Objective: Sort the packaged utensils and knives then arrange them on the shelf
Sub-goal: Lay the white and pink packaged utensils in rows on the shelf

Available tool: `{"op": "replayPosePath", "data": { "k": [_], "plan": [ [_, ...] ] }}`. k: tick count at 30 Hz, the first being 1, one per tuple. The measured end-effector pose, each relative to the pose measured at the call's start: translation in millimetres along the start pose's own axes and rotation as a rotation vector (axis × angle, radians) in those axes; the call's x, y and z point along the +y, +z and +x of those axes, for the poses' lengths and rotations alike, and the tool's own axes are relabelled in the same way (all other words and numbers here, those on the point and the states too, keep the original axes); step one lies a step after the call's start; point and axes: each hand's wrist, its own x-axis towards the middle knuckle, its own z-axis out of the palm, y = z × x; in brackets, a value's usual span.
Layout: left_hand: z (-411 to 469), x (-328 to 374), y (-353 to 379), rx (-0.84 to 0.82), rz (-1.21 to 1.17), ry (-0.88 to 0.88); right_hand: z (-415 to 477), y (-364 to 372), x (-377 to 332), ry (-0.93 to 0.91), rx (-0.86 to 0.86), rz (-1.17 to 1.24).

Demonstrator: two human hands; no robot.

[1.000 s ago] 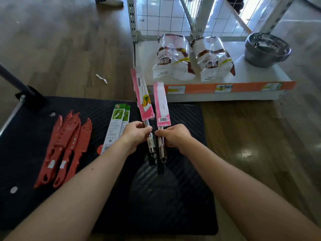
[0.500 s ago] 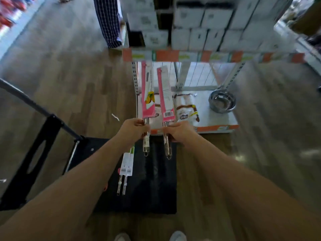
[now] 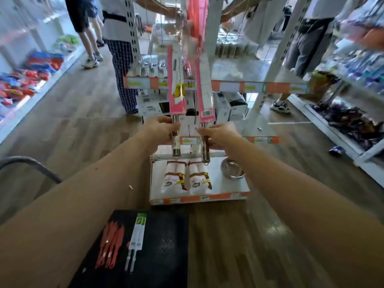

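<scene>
My left hand (image 3: 159, 127) grips the metal handle of a pink-sleeved knife (image 3: 176, 84), held upright with the fruit-print side facing me. My right hand (image 3: 220, 135) grips a second pink-sleeved knife (image 3: 204, 88), barcode side toward me, parallel and just to the right. Both are raised in front of the shelf unit, level with its orange-edged upper shelf (image 3: 253, 87). Far below on the black cart mat (image 3: 164, 246) lie several red sheathed knives (image 3: 111, 242) and two green-carded utensils (image 3: 137, 233).
The bottom shelf (image 3: 228, 188) holds two white bags (image 3: 187, 177) and a steel bowl (image 3: 231, 168). White boxes (image 3: 230, 107) fill the middle shelf. More pink packages (image 3: 195, 15) hang above. A person in checked trousers (image 3: 124, 73) stands at left; another person (image 3: 301, 50) at right.
Both hands have lifted the two pink knives from cart height up toward the upper shelf. My view has risen, so the cart and bottom shelf now lie far below.
</scene>
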Motion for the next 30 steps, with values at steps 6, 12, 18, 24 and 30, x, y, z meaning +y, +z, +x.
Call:
{"op": "replayPosePath", "data": {
  "k": [6, 12, 18, 24, 30],
  "plan": [
    [13.5, 23.9, 2.7, 0.026, -0.062, 0.048, 4.9, -17.9, -32.8, -0.054, 0.003, 0.089],
    [59.1, 27.9, -1.2, 0.009, -0.059, 0.052, 40.3, -13.3, -43.6, -0.158, 0.024, -0.008],
    [110.5, 35.4, -8.1, -0.015, 0.023, 0.114, 81.6, -7.0, -51.7, -0.233, 0.054, -0.078],
    [153.0, 40.3, -3.3, -0.034, 0.084, 0.156, 135.9, -6.1, -60.2, -0.275, 0.141, -0.064],
    [198.5, 46.5, 19.5, -0.012, 0.055, 0.144, 197.6, -14.7, -77.3, -0.344, 0.170, -0.189]
  ]
}}
